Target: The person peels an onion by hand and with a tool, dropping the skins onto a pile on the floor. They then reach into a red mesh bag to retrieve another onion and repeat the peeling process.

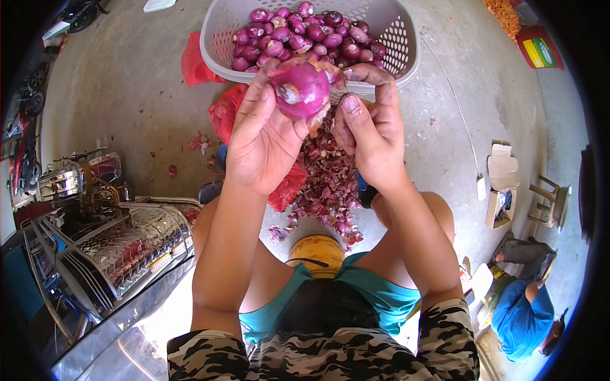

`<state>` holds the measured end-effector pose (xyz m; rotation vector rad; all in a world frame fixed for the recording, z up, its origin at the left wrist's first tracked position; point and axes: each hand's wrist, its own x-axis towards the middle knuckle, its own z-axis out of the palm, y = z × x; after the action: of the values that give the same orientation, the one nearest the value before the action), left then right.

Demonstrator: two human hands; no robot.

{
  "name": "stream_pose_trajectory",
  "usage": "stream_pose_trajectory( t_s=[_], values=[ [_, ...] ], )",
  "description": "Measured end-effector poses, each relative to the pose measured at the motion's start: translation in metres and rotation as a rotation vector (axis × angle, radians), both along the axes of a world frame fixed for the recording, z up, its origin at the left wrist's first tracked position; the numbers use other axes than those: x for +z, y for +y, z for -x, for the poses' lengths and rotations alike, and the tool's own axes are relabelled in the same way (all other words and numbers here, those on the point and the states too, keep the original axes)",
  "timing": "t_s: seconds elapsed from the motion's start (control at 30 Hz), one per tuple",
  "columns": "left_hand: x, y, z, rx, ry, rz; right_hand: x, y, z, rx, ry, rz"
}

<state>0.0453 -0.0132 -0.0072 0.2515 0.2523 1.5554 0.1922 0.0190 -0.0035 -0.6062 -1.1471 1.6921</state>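
Observation:
My left hand (260, 143) is raised in front of me, fingers wrapped around a red onion (302, 92) with loose papery skin at its edges. Just right of the onion, my right hand (376, 130) is closed in a pinch, thumb against bent fingers; what sits in the pinch is too small to make out. Beyond both hands stands a grey plastic basket (219, 28) holding many red onions (311, 39). Below them, a heap of onion skins (327, 184) covers the floor between my legs, beside a red mesh bag (225, 114).
A yellow bucket (316, 251) is beneath me. Metal motorbike-like equipment (133, 241) stands at left. At right are a white cable (454, 89), an open cardboard box (502, 171), a small wooden stool (545, 200) and another person in a blue shirt (522, 317).

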Motion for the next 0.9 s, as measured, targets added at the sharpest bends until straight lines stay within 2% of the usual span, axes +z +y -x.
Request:
stream_pose_trajectory(
  t_s=[0.1,0.33,0.37,0.67,0.77,0.9],
  values=[
    [0.001,0.001,0.003,0.027,0.067,0.025,0.0,-0.003,-0.001,-0.089,-0.148,-0.112],
    [-0.002,0.001,0.005,-0.021,-0.087,-0.009,-0.018,-0.012,0.005,-0.125,-0.385,-0.545],
    [-0.002,0.001,0.004,-0.021,-0.094,-0.001,-0.02,-0.011,0.008,-0.161,-0.327,-0.556],
    [-0.002,0.001,0.004,0.0,-0.053,0.011,-0.016,-0.012,0.01,-0.145,-0.311,-0.442],
    [0.0,0.001,0.004,0.018,-0.018,0.059,-0.016,-0.013,0.013,-0.176,-0.227,-0.366],
    [-0.001,0.002,0.003,0.046,-0.027,0.11,-0.008,-0.013,0.011,-0.105,-0.233,-0.291]
  ],
)
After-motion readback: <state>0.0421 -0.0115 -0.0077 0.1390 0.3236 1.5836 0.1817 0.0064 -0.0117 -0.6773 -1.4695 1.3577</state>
